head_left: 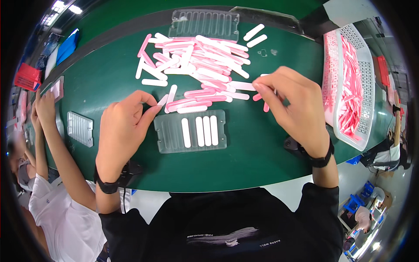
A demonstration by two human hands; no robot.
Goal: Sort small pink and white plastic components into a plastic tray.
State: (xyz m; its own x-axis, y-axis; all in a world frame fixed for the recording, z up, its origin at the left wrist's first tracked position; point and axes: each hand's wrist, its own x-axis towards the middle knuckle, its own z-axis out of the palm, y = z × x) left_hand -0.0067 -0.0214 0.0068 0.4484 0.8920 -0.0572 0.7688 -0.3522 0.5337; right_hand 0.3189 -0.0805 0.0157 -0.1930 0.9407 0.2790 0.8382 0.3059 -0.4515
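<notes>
My left hand (124, 124) has its thumb and forefinger pinched on a small round-ended flat strip (163, 100), at the near left of a loose pile of pink and white strips (205, 59). Just below those fingertips lies a clear slotted plastic tray (168, 135); several white strips (200, 131) stand side by side in its slots toward the right. My right hand (299, 107) hovers right of the pile, thumb and forefinger closed together. Pink strip ends (257, 97) show by its fingertips, but the fingers hide whether they are gripped.
A second clear tray (203, 24) lies behind the pile, and another (80, 128) at the left. A white perforated basket (369, 91) of pink strips stands at the right. A co-worker's arm (65, 144) reaches over the green table (253, 161) at the left.
</notes>
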